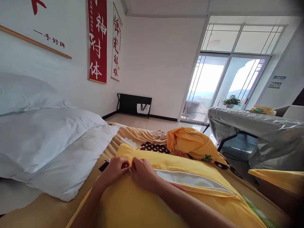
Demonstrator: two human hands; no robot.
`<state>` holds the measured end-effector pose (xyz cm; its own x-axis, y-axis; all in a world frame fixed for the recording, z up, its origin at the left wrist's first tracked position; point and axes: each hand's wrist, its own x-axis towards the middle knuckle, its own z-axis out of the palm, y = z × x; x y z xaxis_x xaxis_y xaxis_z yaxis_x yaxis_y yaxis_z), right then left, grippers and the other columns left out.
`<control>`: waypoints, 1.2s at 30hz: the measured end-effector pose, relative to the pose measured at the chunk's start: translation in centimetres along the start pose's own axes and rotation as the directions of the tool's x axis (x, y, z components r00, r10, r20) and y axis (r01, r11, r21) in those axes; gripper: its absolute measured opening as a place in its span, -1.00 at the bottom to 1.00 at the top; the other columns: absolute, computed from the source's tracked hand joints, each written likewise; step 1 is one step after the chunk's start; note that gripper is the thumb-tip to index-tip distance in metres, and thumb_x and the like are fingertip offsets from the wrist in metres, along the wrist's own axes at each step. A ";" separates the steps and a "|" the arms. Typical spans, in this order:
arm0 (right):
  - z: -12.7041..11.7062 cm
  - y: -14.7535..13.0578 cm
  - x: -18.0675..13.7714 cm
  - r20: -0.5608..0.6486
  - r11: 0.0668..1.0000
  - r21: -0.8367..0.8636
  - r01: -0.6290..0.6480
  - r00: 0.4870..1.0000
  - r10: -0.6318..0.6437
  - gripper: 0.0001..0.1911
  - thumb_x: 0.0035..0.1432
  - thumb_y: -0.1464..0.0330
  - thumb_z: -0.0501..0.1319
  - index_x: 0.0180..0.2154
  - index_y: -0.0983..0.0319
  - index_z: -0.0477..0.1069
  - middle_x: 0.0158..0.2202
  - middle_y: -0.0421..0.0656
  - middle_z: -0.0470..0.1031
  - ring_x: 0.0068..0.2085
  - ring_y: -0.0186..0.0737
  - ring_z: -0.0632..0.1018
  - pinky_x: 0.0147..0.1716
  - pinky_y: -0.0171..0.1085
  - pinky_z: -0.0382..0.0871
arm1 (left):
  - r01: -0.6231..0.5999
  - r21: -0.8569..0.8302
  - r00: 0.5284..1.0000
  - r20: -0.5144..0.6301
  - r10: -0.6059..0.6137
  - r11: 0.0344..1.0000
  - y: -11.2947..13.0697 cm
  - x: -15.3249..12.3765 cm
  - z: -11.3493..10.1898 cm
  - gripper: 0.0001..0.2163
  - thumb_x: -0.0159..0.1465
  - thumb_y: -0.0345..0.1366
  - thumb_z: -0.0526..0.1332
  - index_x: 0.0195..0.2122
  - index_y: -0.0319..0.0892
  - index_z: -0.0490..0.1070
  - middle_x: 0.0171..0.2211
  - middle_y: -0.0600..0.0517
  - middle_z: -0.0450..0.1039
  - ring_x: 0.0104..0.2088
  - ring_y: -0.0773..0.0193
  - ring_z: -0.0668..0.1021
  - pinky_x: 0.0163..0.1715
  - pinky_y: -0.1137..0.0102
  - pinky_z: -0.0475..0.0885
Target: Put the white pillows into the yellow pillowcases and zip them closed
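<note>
We see both hands closed in a pinch at the same spot. The left hand (115, 170) and the right hand (143, 173) meet fingertip to fingertip on the edge of the yellow pillow cover (133, 202). A small zip tab (129, 171) sits between them. We cannot tell which fingers hold the tab itself and which only hold the cloth beside it.

The cover lies on the bed directly under the grip and runs away from it to the right. As far as we can judge, the filling is already inside. The white inner pillow (190, 179) shows through a long slit that starts right at the grip and gapes all the way to the far right end. The whole length of that opening is unclosed, and the tab is at its left end.

By our count there are:
- two hands
- one filled yellow cover
- one zip tab
- one bunched yellow cloth (190, 142), beyond the grip and to its right
- a stack of white pillows (42, 136) left of the grip: at least two, perhaps three, as the layers are hard to separate
- one table under a silver sheet (261, 129), far right of the grip
- three wall hangings above left, the red one (97, 41) the plainest
</note>
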<state>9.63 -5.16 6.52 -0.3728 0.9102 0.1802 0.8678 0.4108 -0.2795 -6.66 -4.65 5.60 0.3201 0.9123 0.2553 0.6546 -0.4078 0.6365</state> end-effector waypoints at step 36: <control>-4.3 4.4 -5.7 -0.082 0.971 0.020 -0.239 0.967 0.240 -0.90 0.12 0.47 0.08 -0.38 0.24 0.35 -0.45 -0.16 0.49 -0.43 -0.30 0.36 -0.46 -0.32 -0.08 | -0.235 0.093 0.971 -0.016 0.238 0.967 3.5 0.1 4.2 -0.85 0.26 -0.46 -0.05 -0.37 -0.14 0.25 -0.30 0.02 0.36 -0.25 0.20 0.37 -0.23 0.30 0.22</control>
<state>16.94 -8.75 8.32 -0.1259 0.9747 0.1846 0.9250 0.1826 -0.3332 -1.45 -6.15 4.84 0.4553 0.7897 0.4111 0.6217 -0.6126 0.4881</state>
